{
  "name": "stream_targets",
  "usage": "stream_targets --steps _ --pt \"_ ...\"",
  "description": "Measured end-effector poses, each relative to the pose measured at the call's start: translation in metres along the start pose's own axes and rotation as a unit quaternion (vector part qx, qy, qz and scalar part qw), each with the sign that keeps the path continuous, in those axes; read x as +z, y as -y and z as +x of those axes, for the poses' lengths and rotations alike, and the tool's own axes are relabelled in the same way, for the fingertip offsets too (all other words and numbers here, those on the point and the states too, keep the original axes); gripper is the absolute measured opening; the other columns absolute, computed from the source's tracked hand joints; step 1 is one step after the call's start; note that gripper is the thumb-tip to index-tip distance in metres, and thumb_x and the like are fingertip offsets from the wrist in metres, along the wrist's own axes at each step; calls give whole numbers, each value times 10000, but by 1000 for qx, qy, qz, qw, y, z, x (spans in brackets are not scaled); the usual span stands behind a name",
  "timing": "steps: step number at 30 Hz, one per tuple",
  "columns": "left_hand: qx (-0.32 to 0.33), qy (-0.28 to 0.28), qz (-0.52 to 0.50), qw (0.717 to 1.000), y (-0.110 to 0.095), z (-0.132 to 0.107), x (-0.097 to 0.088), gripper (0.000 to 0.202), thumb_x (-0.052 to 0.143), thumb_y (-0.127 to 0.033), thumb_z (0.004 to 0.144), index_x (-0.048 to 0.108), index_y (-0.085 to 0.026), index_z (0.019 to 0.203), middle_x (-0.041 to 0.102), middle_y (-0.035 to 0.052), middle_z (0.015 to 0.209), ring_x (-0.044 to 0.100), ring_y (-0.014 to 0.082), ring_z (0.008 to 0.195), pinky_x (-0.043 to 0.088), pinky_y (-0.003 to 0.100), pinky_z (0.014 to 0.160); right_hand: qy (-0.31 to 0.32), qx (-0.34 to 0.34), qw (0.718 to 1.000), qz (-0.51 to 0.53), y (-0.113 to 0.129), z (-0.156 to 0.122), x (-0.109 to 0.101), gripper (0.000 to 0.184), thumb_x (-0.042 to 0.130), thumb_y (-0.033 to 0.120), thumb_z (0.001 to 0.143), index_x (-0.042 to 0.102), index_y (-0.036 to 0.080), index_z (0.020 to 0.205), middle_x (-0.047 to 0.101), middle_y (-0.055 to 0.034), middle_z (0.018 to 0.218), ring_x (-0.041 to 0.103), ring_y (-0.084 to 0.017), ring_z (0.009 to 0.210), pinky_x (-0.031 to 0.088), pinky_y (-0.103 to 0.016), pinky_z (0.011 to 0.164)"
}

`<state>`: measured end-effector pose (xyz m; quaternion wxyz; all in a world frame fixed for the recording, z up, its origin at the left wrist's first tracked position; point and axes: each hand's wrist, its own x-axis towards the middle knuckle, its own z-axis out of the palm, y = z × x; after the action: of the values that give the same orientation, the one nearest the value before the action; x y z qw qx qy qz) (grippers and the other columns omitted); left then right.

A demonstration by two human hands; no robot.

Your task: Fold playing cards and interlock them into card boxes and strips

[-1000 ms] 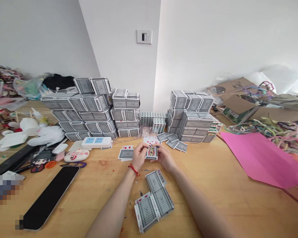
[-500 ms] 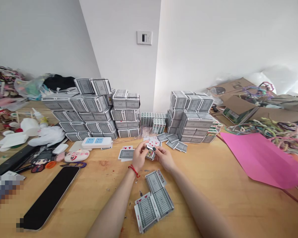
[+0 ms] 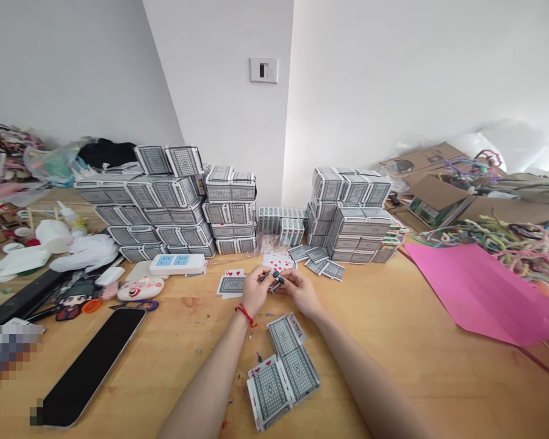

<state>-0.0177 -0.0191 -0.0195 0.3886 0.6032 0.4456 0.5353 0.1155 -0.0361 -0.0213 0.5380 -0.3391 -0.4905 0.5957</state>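
Both hands meet over the middle of the wooden table, thumbs nearly touching. Between them is a playing card (image 3: 276,286), mostly hidden by the fingers. My left hand (image 3: 257,289), with a red string bracelet at the wrist, is closed on the card's left side. My right hand (image 3: 302,291) pinches it from the right. Just beyond lie loose face-up cards (image 3: 274,261) with red diamonds. Left of my hands rest a nine of hearts (image 3: 235,273) and a face-down card (image 3: 233,285). Nearer me sits a joined block of folded cards (image 3: 281,383).
Tall stacks of card blocks stand at the back left (image 3: 160,207) and back right (image 3: 361,225). Face-down cards (image 3: 318,261) lie before the right stack. A power strip (image 3: 178,264), a black phone (image 3: 96,366) and a pink sheet (image 3: 485,292) lie around.
My thumbs have come closer together over the card, covering more of its face. The view has shifted very slightly; the card block and stacks stay in place.
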Motion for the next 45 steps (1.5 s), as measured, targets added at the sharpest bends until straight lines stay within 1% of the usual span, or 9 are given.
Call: stream_targets --steps 10,13,17,23,28,33,38,42,45 --pt "-15 28 -2 999 4 1 5 204 490 -316 743 571 -146 664 539 -4 638 489 115 609 380 218 565 -29 -44 993 -103 -7 3 -6 105 561 293 696 569 191 719 609 -4 656 580 -161 629 477 -289 611" --pt "32 16 71 997 0 -1 5 170 470 -295 765 566 -160 727 556 9 706 510 126 670 397 231 617 -50 -66 986 -143 -5 1 -6 124 538 294 716 573 183 761 612 -13 687 577 -156 634 471 -277 603" --pt "113 15 176 978 -7 -4 3 96 469 -237 768 543 -177 759 554 26 790 518 143 766 407 255 696 -89 -96 964 -234 -3 -1 -6 152 514 287 729 602 168 766 626 -32 728 578 -155 650 467 -267 607" --pt "146 -8 269 952 -10 -9 8 100 399 -145 784 485 -181 819 520 47 835 496 169 821 409 304 739 -107 -111 943 -295 1 -4 -2 171 495 266 731 626 170 786 645 -34 729 587 -149 612 471 -252 566" --pt "141 -30 282 949 -7 -9 10 128 368 -130 794 483 -181 817 527 51 833 498 176 816 414 309 726 -75 -113 945 -298 2 -5 1 200 453 240 750 612 184 857 650 -40 799 595 -157 671 480 -263 602" --pt "124 -58 262 955 -5 -8 8 146 375 -139 797 512 -188 800 553 43 816 514 172 806 419 304 718 -62 -112 947 -294 -3 -2 -2 210 418 235 764 581 191 889 632 -33 789 581 -159 681 474 -283 622" --pt "123 -55 218 967 -2 -6 7 151 397 -165 801 546 -192 798 582 36 827 534 160 815 423 288 717 -64 -99 966 -228 -7 1 -5 173 440 279 767 554 195 867 605 -41 825 570 -166 733 468 -295 671" --pt "106 -56 190 974 -1 -5 7 152 398 -205 811 548 -186 797 587 34 804 545 146 771 432 273 689 -68 -63 984 -155 -7 5 -8 176 506 344 735 526 186 810 577 -25 749 550 -141 629 471 -265 584" --pt "105 -47 192 975 -3 -6 8 127 429 -232 797 546 -183 806 580 33 804 544 141 746 437 264 665 -79 -46 985 -148 -6 6 -10 208 517 381 726 515 180 782 544 -4 679 491 -103 495 444 -230 473"
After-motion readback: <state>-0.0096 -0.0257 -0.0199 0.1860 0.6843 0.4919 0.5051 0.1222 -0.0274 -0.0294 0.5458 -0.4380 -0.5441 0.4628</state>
